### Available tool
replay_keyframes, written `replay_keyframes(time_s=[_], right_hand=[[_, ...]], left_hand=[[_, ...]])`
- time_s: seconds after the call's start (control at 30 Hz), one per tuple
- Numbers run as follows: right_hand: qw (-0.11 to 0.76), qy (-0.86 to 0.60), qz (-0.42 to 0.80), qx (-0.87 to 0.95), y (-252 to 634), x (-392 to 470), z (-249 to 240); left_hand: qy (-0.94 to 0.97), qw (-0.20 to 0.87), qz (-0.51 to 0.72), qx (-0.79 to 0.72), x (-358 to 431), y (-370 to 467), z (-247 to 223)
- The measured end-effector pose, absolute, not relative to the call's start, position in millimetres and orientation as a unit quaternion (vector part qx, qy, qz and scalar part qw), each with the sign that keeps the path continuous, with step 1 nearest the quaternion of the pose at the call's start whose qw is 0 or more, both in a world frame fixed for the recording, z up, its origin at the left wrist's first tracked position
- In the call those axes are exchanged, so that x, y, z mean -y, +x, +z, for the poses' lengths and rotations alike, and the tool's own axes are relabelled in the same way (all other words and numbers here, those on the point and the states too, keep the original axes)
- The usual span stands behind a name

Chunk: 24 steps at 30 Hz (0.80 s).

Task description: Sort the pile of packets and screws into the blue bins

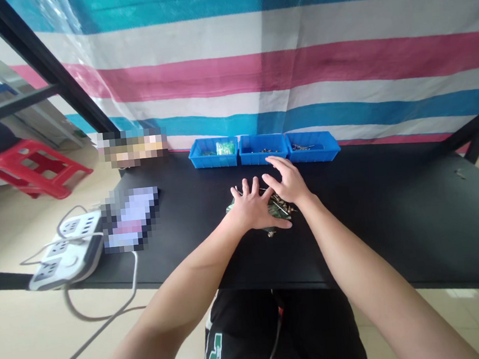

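My left hand [254, 207] lies palm down with its fingers spread over a pile of small metal parts [283, 202] on the black table. Beside it, my right hand [287, 181] is at the pile's right edge, its fingers apart and its fingertips pointing toward the blue bins. Something green [284, 211] shows under and among the metal parts. One small piece [271, 234] lies just below my left hand. Much of the pile is hidden by both hands.
Behind the hands stand a left blue bin [214, 161] with a green packet [225, 148], a middle blue bin [258, 158] and a right blue bin [315, 154], with small parts inside. A phone [131, 218] and white power strip [68, 249] lie left on the black table [176, 230].
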State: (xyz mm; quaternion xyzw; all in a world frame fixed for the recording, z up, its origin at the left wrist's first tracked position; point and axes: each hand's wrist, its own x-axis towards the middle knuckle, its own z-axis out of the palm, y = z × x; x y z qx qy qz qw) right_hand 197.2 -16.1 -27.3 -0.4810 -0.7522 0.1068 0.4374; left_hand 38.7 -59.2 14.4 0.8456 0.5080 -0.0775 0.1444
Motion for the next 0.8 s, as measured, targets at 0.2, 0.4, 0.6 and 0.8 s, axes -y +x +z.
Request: replay_keyframes(time_s=[0.2, 0.4, 0.6, 0.8], right_hand=[[0.403, -0.509, 0.187, 0.737, 195, 18, -27], [0.391, -0.505, 0.270, 0.720, 193, 20, -24], [0.431, -0.489, 0.347, 0.675, 195, 16, -27], [0.501, -0.470, 0.413, 0.598, 200, 9, -34]], left_hand=[[0.864, 0.109, 0.008, -0.491, 49, 41, 0], [0.868, 0.079, 0.063, -0.486, 33, 36, -9], [0.861, 0.060, 0.086, -0.498, 25, 25, 1], [0.870, 0.127, -0.074, -0.470, 41, 13, 31]])
